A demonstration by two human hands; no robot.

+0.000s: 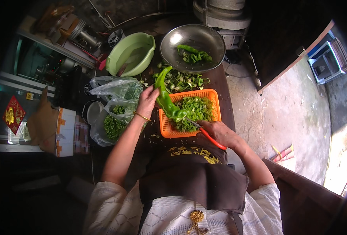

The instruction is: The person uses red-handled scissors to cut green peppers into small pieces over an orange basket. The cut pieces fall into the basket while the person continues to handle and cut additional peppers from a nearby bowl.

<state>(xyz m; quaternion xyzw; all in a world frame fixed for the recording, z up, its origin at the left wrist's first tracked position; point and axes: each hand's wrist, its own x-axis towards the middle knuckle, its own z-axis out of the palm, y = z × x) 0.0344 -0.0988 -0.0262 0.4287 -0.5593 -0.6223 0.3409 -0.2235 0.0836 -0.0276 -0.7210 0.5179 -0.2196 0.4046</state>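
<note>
A long green pepper (165, 95) is held in my left hand (147, 100), tilted over an orange plastic basket (165, 133). My right hand (219, 132) grips red-handled scissors (207, 135), whose blades meet the pepper's lower end; how far they are parted cannot be told. Cut green pepper pieces (194, 108) fill much of the basket. Behind it, pepper stems and cores (185, 81) lie heaped on the dark table. Several whole green peppers (194, 55) rest in a metal wok-shaped bowl (173, 39) beyond the heap.
A light green basin (114, 55) with water stands at the back left. Clear plastic bags (98, 133) with chopped greens (113, 126) lie left of the basket. Further left are a cardboard box (66, 132) and a round container (93, 111). The table's right edge (228, 100) borders a concrete floor.
</note>
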